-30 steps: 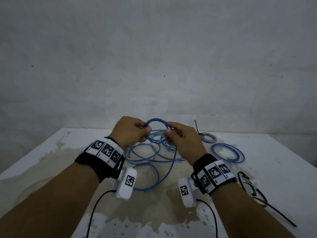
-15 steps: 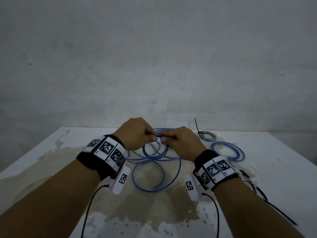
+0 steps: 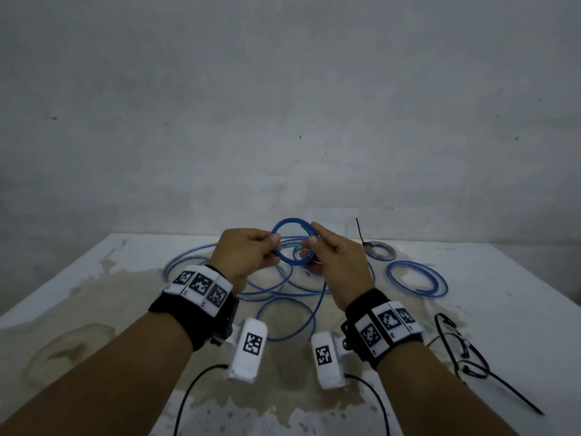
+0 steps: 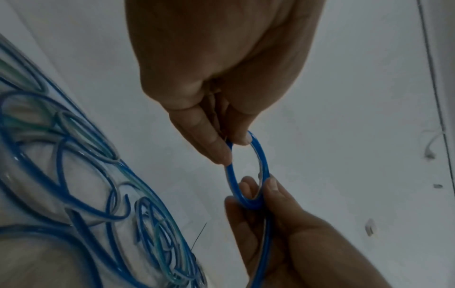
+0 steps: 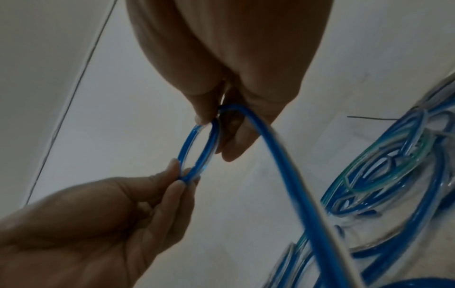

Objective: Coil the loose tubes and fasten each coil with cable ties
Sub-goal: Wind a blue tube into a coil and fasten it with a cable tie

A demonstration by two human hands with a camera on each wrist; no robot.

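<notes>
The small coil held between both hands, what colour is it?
Blue, translucent coil; clearest in the left wrist view.

blue tube (image 3: pixel 290 243): small coil held upright above desk (image 3: pixel 503 309), tail trailing down to loose loops | loose tubes (image 3: pixel 283 297): tangled on desk | tied coils (image 3: pixel 416 283): flat, right | cable ties (image 3: pixel 465 350): black, right edge

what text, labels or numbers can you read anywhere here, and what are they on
No readable words, brands or numbers in any view.
Left wristband: black-and-white square code markers, with tiny marks below, too small to read.
Right wristband: the same, also too small.
Left wrist camera and right wrist camera: one code marker each, no letters.
</notes>
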